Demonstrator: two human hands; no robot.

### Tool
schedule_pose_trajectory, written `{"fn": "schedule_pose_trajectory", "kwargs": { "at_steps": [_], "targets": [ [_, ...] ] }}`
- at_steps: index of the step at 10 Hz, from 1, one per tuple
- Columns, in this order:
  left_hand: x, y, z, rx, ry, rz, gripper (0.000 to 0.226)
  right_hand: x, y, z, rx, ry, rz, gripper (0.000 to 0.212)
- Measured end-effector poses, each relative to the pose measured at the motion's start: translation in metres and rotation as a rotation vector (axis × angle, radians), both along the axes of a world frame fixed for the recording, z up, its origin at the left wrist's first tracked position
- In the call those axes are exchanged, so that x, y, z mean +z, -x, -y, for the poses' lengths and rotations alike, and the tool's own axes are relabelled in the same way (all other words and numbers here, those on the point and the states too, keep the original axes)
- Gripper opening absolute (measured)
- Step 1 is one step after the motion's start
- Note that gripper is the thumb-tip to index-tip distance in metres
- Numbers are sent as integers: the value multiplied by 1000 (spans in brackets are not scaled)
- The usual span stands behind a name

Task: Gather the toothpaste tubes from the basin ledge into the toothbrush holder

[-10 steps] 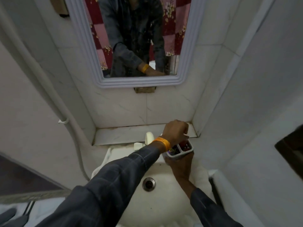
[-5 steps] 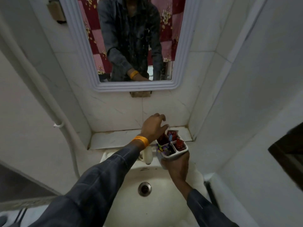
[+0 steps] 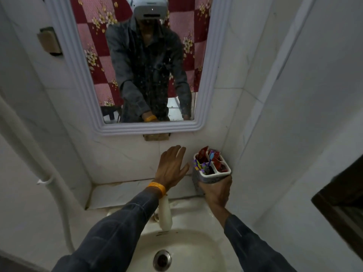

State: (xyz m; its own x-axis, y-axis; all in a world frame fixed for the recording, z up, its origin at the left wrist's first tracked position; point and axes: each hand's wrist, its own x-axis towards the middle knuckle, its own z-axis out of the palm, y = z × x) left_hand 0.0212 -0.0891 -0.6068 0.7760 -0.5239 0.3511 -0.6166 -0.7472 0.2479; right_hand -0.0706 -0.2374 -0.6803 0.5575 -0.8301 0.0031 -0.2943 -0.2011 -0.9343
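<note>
A white toothbrush holder [image 3: 215, 178] with several compartments is gripped from below by my right hand [image 3: 217, 190], held above the right end of the basin ledge [image 3: 121, 193]. Red toothpaste tubes [image 3: 216, 161] stand in its rear and right compartments, and colourful toothbrushes [image 3: 202, 165] fill the left ones. My left hand [image 3: 171, 167], with an orange wristband, hovers flat and open just left of the holder, fingers spread, holding nothing. I see no tubes lying on the visible part of the ledge.
A white tap [image 3: 165, 214] rises from the basin [image 3: 188, 250] under my left wrist. A framed mirror [image 3: 145, 61] hangs on the tiled wall above. A white pipe [image 3: 49, 185] runs down the left wall. The right wall stands close to the holder.
My left hand has lifted off the holder's top and opened, moving left. My right hand has raised the holder toward the right corner. The view has tilted upward.
</note>
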Motion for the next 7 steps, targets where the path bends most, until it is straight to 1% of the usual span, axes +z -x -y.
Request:
{"fn": "schedule_pose_trajectory", "kwargs": {
  "at_steps": [1,2,3,4,5,6,7],
  "targets": [
    [-5,-9,-1,-23,-28,25,61,-10,-10,1,-8,26,-25,123],
    [-14,-19,-4,-21,-37,24,60,-31,-17,-2,-37,3,-32,119],
    [-19,-20,-7,-24,-71,5,61,-46,-22,-5,-19,-34,-51,113],
    [-24,-20,-8,-32,-73,11,61,-41,-22,-2,34,-31,-40,111],
    [-20,-15,-8,-20,-44,8,61,-31,-9,-6,44,76,-96,122],
    [-12,-12,-13,-29,-13,53,61,-33,3,-8,33,306,-107,132],
    [5,-5,-19,-6,9,114,56,-17,9,-6,2,495,-31,112]
  ]
}}
